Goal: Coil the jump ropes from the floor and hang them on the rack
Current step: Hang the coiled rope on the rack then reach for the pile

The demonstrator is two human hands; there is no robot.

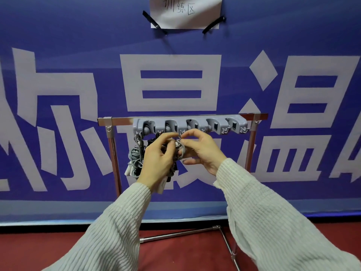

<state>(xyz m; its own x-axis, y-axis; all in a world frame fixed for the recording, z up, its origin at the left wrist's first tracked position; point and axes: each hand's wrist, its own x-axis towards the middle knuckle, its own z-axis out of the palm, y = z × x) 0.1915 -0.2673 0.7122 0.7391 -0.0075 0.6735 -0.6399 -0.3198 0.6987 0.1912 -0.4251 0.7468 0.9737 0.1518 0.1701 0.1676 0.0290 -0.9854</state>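
Hands raised to rack (252, 137) at mid-frame, both working on one coiled grey jump rope (180, 151) held just below grey hook strip (190, 126). L hand (158, 159): fingers curled round the coil, thumb and forefinger pinching a loop near its top; coil's lower part and a white handle (161, 187) hang below the palm. R hand (201, 151): thumb and forefinger pinched on the rope's top loop, other fingers loosely bent beside the coil. Whether the loop is on a hook yet: cannot tell, fingers cover it. Second coiled grey rope (134, 157) w/ white handle end hangs from the strip's leftmost hook, just beside L hand. Dark item behind L hand, partly hidden, not identifiable. Strip fixed to chrome top bar of rack; rack feet on red floor (185, 255). Blue banner (58, 45) w/ large pale characters behind rack; paper sign (185, 10) taped above. Both arms in pale ribbed sleeves (109, 231).
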